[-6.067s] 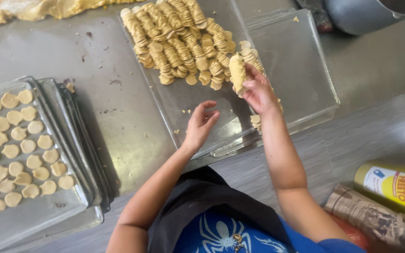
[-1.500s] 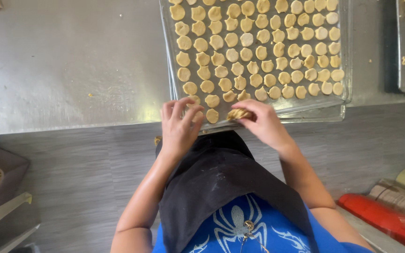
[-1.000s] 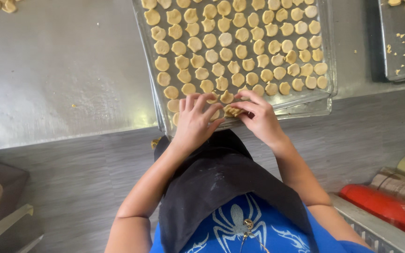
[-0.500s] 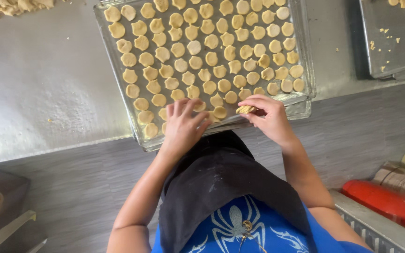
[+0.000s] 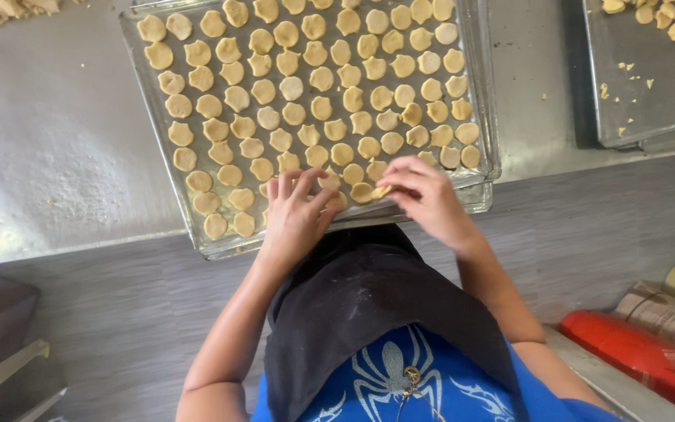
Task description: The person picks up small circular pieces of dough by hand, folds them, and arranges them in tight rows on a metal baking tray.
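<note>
A small dough disc point(image 5: 382, 191) is pinched in the fingers of the right hand point(image 5: 431, 202) at the near rim of the metal tray point(image 5: 474, 197); the left hand point(image 5: 297, 217) lies open, flat on neighbouring discs. The dough looks soft, light, easily dented — best held by its edges. Little room is left — only the near row.

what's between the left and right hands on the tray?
Head view: a pale round dough disc lies on the baking tray between the left hand and right hand, with bare tray around it.
</note>
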